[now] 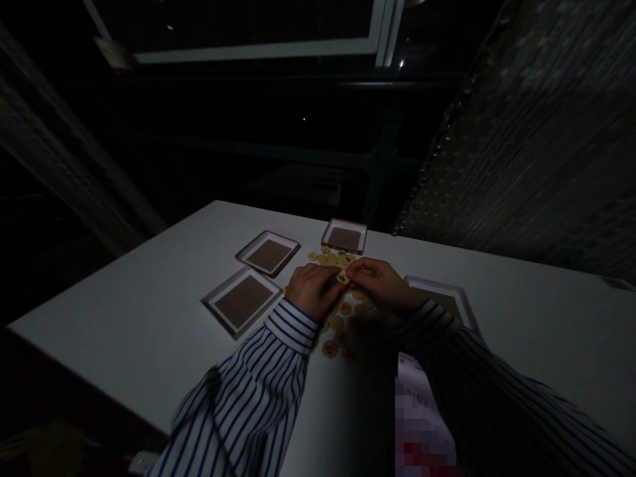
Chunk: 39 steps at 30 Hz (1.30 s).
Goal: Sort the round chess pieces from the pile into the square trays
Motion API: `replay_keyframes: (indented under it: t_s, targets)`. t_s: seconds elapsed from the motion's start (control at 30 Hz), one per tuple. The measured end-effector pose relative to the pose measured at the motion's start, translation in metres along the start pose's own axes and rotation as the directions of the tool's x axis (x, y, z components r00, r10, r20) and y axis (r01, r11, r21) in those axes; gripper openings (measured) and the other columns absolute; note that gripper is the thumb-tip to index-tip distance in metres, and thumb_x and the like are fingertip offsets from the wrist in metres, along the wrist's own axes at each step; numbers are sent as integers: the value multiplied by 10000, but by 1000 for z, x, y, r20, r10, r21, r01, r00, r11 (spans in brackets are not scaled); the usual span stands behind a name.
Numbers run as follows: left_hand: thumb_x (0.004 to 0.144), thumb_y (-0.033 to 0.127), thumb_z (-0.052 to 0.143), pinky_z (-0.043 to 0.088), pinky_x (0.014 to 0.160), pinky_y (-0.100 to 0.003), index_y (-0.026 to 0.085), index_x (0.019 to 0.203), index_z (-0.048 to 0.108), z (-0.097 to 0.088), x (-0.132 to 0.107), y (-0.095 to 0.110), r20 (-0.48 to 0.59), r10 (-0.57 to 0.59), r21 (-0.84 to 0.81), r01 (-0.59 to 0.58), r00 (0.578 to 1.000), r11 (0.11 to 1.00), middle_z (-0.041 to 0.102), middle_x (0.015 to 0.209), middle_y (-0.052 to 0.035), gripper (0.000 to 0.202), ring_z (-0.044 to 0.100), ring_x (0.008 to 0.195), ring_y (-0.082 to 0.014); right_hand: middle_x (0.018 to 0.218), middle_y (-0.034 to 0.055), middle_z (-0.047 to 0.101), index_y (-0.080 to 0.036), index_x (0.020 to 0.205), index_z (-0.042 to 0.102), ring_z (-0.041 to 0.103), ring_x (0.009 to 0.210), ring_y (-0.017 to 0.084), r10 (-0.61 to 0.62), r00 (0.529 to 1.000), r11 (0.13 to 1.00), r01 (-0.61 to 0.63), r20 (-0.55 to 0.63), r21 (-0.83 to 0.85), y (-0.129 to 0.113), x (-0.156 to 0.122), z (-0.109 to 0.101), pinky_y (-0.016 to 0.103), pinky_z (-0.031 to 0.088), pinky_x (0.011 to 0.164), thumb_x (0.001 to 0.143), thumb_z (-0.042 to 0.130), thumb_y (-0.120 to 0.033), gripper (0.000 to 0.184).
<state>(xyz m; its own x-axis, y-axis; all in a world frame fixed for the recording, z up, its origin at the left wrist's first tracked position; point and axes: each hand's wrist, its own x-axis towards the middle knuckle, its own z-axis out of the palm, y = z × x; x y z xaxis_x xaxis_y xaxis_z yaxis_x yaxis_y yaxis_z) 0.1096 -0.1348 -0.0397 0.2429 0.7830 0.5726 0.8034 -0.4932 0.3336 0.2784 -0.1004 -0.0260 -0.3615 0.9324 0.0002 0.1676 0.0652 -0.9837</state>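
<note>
Round wooden Chinese chess pieces [330,349] lie in a loose group on the white table, some with red characters and some with black ones. My right hand [380,281] is closed in a pinch at the edge of a piece with a black character [342,279]. From the other side, my left hand [313,289] has its thumb and fingers closed on the same piece. More pieces lie beyond and under my hands, and my hands and the shadow partly hide them.
Shallow open boxes with brown bottoms stand around the pieces: one at the back [344,237], two at the left [268,253], [241,301] and one at the right [454,298], partly behind my right forearm. A pinkish printed item [422,411] shows below my right sleeve. Curtains hang behind the table.
</note>
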Motion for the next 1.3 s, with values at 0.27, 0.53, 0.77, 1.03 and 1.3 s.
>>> replay_keyframes:
  t_s: [0.27,0.53,0.77,1.03,1.3]
  targets:
    - [777,359,557,427,775,-343,187,985,607,-3,-1,0,-3,52,-23,-52,999,998,678,913,-51,274,585,867,-194,579,-18,596,-161,763,602,540,534,103,-1,1000,999,1,-10,-43,-6,-3,2,218,414,524,662,625,-386,248]
    - [757,352,570,416,761,-342,193,963,615,-4,-1,-4,22,88,-12,-88,996,996,674,895,-37,264,581,858,-193,598,-15,600,-153,742,606,551,568,110,-32,999,994,33,11,-104,-7,-5,2,225,424,547,668,610,-367,227]
    - [756,370,559,424,770,-368,203,971,622,-6,0,-4,128,63,-2,-63,990,998,678,913,-41,280,583,880,-211,631,-6,613,-140,747,618,558,594,110,-85,996,967,86,13,-239,-5,-4,0,212,423,549,657,593,-283,170]
    - [784,314,510,449,798,-382,178,1002,624,-9,0,-15,66,-40,71,36,997,997,682,946,-66,281,598,892,-216,650,-9,617,-170,780,646,543,596,108,-198,975,768,215,96,-603,6,-3,-13,210,402,561,673,549,-236,159]
    - [792,311,494,459,809,-365,177,995,634,-12,1,-20,13,-125,86,123,992,989,688,932,-55,280,610,875,-214,695,0,647,-193,778,654,561,627,117,-177,965,616,261,192,-743,1,-7,-11,218,384,594,701,524,-224,155]
